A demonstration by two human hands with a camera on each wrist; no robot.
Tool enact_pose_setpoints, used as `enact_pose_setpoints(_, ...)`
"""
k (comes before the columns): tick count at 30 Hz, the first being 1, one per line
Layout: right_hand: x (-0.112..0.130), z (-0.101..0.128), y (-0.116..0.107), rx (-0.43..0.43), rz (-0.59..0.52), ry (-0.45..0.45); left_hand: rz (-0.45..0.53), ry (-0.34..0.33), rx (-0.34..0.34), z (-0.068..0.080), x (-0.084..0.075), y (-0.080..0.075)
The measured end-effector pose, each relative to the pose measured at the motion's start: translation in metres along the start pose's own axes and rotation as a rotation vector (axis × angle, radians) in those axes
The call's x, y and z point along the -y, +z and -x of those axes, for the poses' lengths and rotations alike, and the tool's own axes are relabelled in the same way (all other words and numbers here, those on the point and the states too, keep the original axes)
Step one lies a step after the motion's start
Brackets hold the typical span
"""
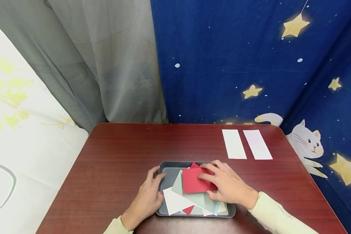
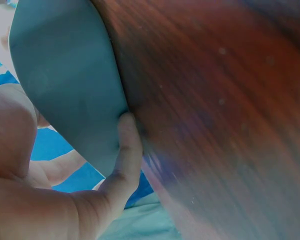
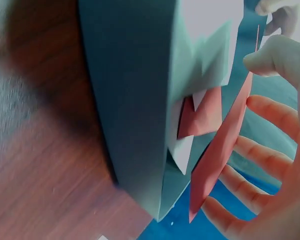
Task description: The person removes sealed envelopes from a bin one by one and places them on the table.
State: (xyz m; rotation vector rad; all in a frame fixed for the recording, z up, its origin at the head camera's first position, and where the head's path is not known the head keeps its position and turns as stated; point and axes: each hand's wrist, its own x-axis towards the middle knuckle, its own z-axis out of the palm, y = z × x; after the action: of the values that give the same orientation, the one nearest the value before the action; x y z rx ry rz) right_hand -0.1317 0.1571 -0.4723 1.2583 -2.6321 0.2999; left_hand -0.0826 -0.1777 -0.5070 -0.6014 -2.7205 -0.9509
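A dark grey tray (image 1: 167,168) sits near the table's front edge and holds several paper pieces: a red card (image 1: 193,183), a white triangle (image 1: 174,201), and grey-green sheets (image 1: 179,187). My right hand (image 1: 222,185) lies over the red card. In the right wrist view that red card (image 3: 217,155) is lifted off the pile, pinched between my thumb and spread fingers (image 3: 262,155) above the tray (image 3: 130,100). My left hand (image 1: 147,198) rests on the table against the tray's left side, one fingertip (image 2: 126,145) touching the tray wall (image 2: 65,75).
Two white paper strips (image 1: 234,144) (image 1: 257,144) lie side by side at the back right of the dark red wooden table (image 1: 120,152). Curtains hang close behind and on both sides of the table.
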Motion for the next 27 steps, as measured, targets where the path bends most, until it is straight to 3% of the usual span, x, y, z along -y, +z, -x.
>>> enact_pose_setpoints(10,-0.019,0.003,-0.006,-0.032,0.015,0.062,-0.003,-0.004,0.002,0.000,0.001,0.000)
enact_pose_setpoints(27,-0.064,0.020,-0.011,-0.047,0.050,0.271,0.004,0.001,-0.009,0.000,0.001,0.001)
